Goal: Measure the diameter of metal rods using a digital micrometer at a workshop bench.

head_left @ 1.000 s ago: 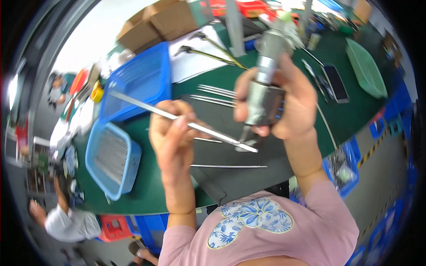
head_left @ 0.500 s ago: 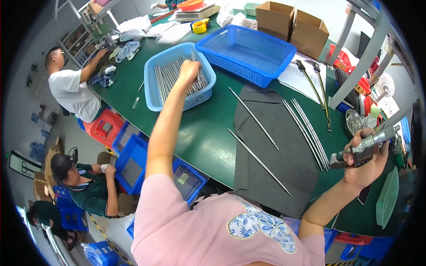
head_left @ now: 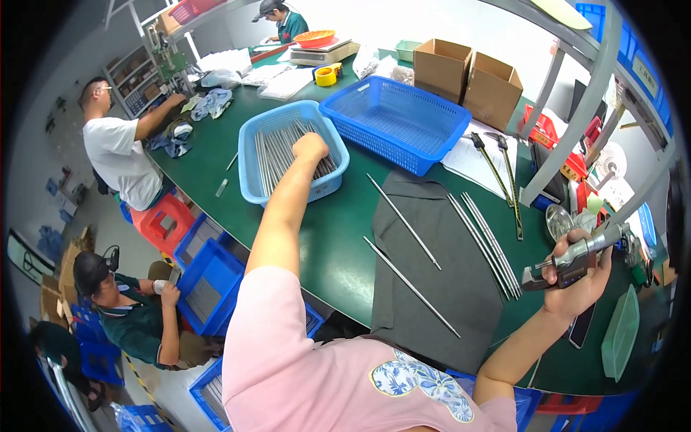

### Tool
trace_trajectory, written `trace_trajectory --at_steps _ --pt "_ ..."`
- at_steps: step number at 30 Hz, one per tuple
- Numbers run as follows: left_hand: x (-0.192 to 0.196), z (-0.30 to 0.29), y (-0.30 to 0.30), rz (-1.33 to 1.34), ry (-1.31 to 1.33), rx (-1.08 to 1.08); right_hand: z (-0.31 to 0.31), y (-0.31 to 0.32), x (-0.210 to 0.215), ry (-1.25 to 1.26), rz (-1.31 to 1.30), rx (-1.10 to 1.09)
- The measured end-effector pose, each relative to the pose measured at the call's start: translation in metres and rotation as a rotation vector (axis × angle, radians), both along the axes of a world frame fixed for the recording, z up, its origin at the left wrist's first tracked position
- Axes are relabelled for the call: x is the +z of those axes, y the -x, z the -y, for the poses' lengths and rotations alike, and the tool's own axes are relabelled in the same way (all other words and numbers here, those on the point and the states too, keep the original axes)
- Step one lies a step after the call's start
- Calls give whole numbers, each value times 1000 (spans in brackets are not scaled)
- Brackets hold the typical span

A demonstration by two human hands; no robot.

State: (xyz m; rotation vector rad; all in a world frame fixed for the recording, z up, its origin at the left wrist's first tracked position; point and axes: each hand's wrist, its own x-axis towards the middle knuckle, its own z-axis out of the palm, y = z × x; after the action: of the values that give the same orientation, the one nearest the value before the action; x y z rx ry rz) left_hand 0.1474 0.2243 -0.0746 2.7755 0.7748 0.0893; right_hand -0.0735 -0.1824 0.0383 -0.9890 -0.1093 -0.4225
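My left hand [head_left: 311, 146] is closed among the thin metal rods [head_left: 273, 155] in the light blue basket [head_left: 252, 191]. Its fingertips are hidden, so what it grips cannot be made out. At the right, my right hand [head_left: 579, 288] holds a micrometer [head_left: 579, 259] raised over the bench, its frame and spindle pointing left. No rod shows in the micrometer's jaws. Between my arms lies a dark grey cloth [head_left: 432, 288]. Two single rods rest apart on it, the nearer rod [head_left: 410, 286] and the farther rod [head_left: 403, 219]. Several more rods [head_left: 493, 245] lie side by side along its right edge.
A larger blue basket [head_left: 392, 119] stands beside the light blue one, with cardboard boxes [head_left: 443, 70] behind. Two calipers [head_left: 507, 169] lie on paper. A metal shelf post [head_left: 576, 122] rises at the right. A green tray [head_left: 620, 335] sits near the right edge. Co-workers [head_left: 119, 144] are at the left.
The view has tilted, so the bench appears lower and a far co-worker shows more. My left hand stays at the rods in the basket; my right hand still holds the micrometer.
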Motion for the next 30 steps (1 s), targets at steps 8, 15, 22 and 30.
trace_trajectory --at_steps 8,15,22,30 --pt "-8 1 -16 87 88 53 7 -5 -15 20 26 122" --pt "-19 -12 -25 143 132 231 -5 -18 -20 100 -129 -45" --pt "-29 -6 -34 155 104 84 -9 -27 -16 148 -141 -69" --pt "-1 5 18 201 -15 73 16 -45 -33 220 -55 135"
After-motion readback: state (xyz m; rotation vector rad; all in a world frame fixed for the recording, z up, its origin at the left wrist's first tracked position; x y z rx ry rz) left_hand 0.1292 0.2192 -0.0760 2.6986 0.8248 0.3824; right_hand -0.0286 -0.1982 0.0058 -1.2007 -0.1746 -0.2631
